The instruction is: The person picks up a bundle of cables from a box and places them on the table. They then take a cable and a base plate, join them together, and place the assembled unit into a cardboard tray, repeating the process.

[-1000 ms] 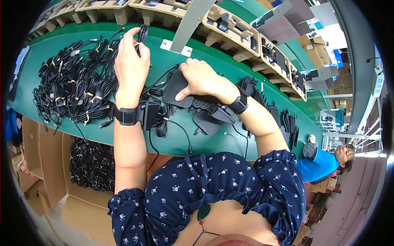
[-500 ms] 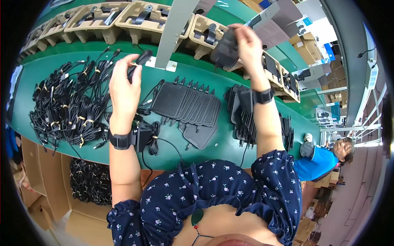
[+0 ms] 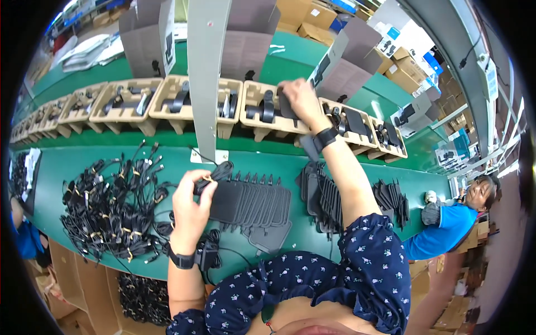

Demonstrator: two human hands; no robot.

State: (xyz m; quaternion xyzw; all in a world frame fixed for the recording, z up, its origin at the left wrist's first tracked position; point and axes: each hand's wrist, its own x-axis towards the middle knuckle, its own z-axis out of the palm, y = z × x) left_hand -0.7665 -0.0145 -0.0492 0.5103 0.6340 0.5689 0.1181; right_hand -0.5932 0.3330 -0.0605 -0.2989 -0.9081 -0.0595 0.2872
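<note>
My left hand is closed round a bundled black cable, held just above a row of flat black textured plates that overlap on the green bench. Across the bench, my right hand grips the top of a flat black plate. That plate stands partly inside a brown moulded pulp tray, beside a curved black part; its lower end is hidden by the tray. Each wrist wears a black strap. Left of my left hand spreads a big heap of tied cables.
More pulp trays with black parts line a raised ledge. A grey post rises between me and them. Stacked black plates lie under my right forearm. A carton of cables sits below left; a blue-shirted person is at right.
My right hand has brought the black plate down into the tray. My left hand, with the cable bundle, has shifted right, closer to the row of plates. The view has tilted up.
</note>
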